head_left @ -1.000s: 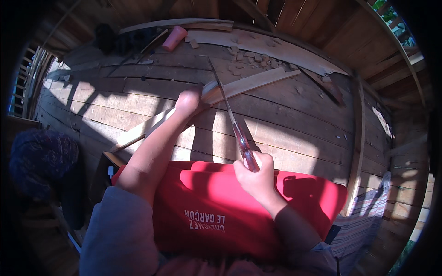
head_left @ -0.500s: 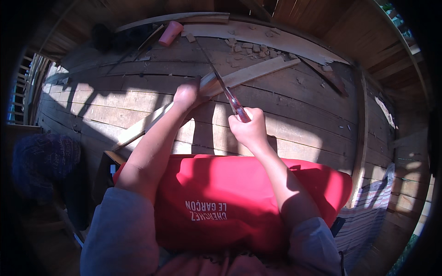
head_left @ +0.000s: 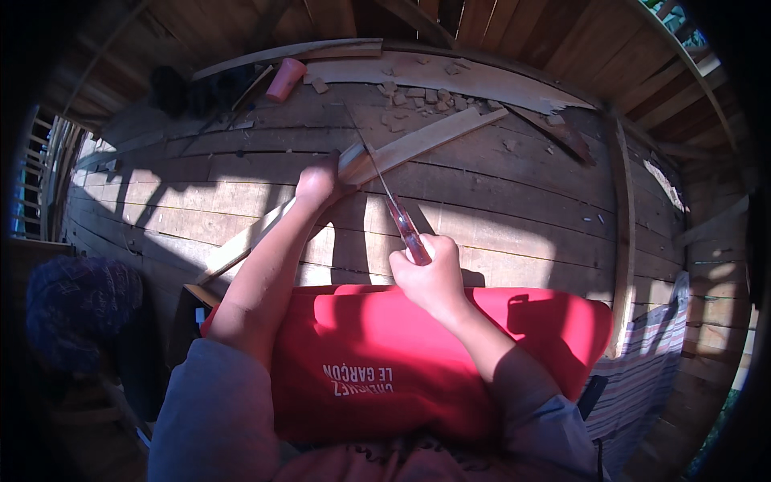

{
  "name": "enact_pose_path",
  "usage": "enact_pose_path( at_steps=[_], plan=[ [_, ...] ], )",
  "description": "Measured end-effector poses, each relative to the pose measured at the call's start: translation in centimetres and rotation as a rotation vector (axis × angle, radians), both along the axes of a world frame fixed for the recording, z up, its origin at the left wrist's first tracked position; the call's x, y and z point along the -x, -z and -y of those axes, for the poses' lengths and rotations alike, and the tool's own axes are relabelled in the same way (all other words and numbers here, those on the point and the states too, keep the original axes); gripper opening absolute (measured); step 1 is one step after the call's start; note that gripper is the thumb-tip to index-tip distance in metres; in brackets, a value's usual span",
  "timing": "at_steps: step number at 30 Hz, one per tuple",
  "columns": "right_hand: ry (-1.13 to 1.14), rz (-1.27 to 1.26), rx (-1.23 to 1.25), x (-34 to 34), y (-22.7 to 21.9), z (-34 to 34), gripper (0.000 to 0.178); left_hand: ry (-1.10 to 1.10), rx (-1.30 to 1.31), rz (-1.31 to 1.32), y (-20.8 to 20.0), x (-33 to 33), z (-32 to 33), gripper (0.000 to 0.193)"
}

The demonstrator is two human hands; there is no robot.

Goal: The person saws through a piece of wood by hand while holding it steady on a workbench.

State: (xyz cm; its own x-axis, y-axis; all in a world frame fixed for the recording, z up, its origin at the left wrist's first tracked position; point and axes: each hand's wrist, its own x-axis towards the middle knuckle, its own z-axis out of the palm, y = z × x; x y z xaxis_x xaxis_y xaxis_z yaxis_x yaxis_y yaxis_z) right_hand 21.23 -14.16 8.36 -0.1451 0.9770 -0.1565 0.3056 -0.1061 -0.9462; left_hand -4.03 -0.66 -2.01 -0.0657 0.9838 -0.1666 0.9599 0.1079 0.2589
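A handsaw (head_left: 390, 199) with a dark red handle is gripped in my right hand (head_left: 428, 269). Its thin blade points away from me and lies across a long, pale wooden strip (head_left: 438, 138), which slants over the floor from near left to far right. My left hand (head_left: 319, 181) is closed around this strip, just left of the blade. The fingers are in shadow and partly hidden on its far side. Whether the teeth have cut into the wood, I cannot tell.
Red cloth (head_left: 450, 361) covers my lap. Several small wood offcuts (head_left: 431, 96) lie beyond the strip, near a pink cup (head_left: 286, 80) and a long board (head_left: 474, 78). A dark patterned bundle (head_left: 84, 309) is at left, striped fabric (head_left: 642, 361) at right. Plank walls surround the floor.
My right hand has drawn the saw back toward me, so the handle sits nearer my lap. My left hand keeps its hold on the strip. The view has shifted slightly.
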Motion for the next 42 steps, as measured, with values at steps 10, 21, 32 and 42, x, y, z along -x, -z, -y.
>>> enact_pose_path(
  at_steps=[10,21,32,42],
  plan=[
    [0.006,0.001,-0.061,-0.8,1.0,0.8,0.031,0.031,-0.035,-0.015,0.2,-0.5,0.0,0.077],
    [-0.078,-0.027,-0.087,-2.0,-2.0,2.6,0.033,-0.014,-0.032,-0.047,0.2,0.0,0.2,0.079],
    [-0.098,0.001,-0.097,-1.8,-2.2,2.3,0.032,-0.008,-0.054,-0.038,0.7,0.1,0.1,0.084],
    [-0.094,-0.008,-0.075,-2.5,-3.0,2.7,0.034,0.01,0.008,-0.048,-0.8,0.0,0.0,0.081]
  ],
)
